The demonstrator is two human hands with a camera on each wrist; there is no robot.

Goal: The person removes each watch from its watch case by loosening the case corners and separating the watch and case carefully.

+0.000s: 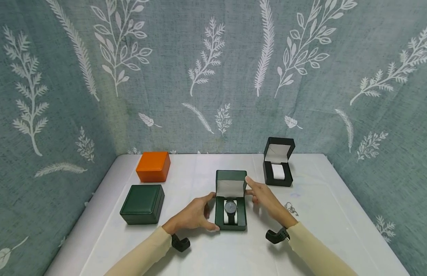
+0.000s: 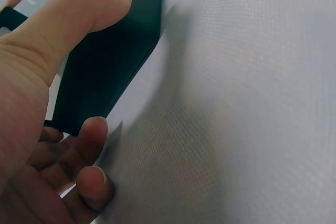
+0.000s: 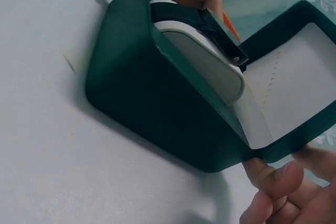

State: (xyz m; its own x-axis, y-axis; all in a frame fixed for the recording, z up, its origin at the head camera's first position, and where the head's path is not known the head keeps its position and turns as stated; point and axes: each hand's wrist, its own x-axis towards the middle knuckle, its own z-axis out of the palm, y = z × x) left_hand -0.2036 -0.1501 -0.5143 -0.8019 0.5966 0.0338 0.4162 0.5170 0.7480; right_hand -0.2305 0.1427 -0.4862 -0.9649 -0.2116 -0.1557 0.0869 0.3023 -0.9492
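Note:
An open green watch box [image 1: 219, 214] stands mid-table, its lid [image 1: 231, 175] tilted up and back. A dark watch [image 1: 230, 207] with a black strap sits inside on a white cushion [image 3: 220, 77]. At the box's left side, my left hand [image 1: 196, 214] spans the base, its thumb [image 2: 100, 9] on the front corner and its fingers curled near the back. On the right, my right hand [image 1: 266, 197] holds the lid's edge, one finger along its side. In the right wrist view, curled fingers [image 3: 278, 179] touch near the hinge.
A closed orange box [image 1: 152, 167] and a closed dark green box [image 1: 142, 205] stand to the left. At the back right is an open black box [image 1: 278, 178] with a white cushion. Small metallic items [image 1: 291, 209] lie beside my right wrist. Patterned curtains [image 1: 213, 76] surround the table.

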